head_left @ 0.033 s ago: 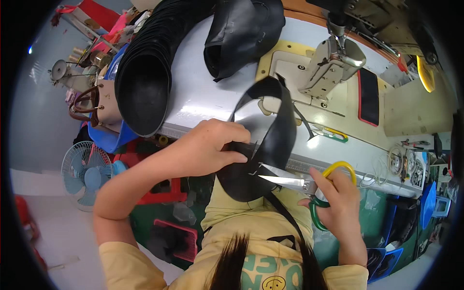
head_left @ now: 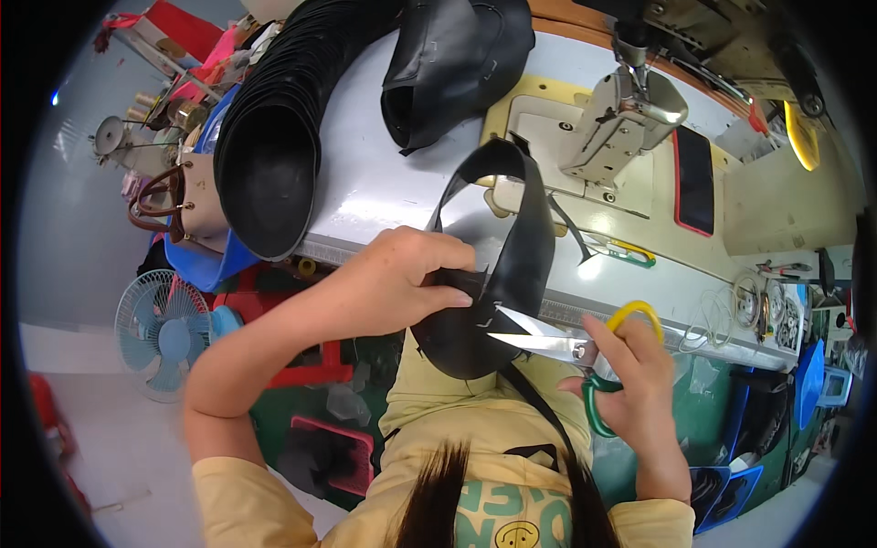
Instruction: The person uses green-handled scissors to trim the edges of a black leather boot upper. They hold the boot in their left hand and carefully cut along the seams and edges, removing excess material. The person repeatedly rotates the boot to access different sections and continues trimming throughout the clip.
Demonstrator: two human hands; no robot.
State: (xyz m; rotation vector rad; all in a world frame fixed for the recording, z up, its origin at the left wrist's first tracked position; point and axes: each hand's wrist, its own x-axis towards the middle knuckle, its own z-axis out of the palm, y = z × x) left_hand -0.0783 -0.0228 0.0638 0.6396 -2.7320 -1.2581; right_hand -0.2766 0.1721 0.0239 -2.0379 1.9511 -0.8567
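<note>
Pinched between the thumb and fingers of my left hand [head_left: 422, 274] is a black leather-like piece [head_left: 533, 242], bent into a tall loop with a rounded lower part. It hangs over my lap at the table's front edge. My right hand [head_left: 638, 379] is closed through the handles of scissors [head_left: 571, 349], one yellow and one green. The scissor blades are parted and point left, their tips at the rounded part beside small pale marks. Whether the tips touch the piece, I cannot tell.
A sewing machine [head_left: 630, 110] stands at the right, with a phone [head_left: 694, 183] and small yellow-green snips [head_left: 630, 251] on its bed and table. A long stack of black pieces [head_left: 269, 183] lies at the left, another black piece [head_left: 457, 68] behind. A fan [head_left: 169, 333] is lower left.
My right hand and the scissors have shifted very slightly left and up. The black piece has barely moved, and my left hand keeps its pinch.
</note>
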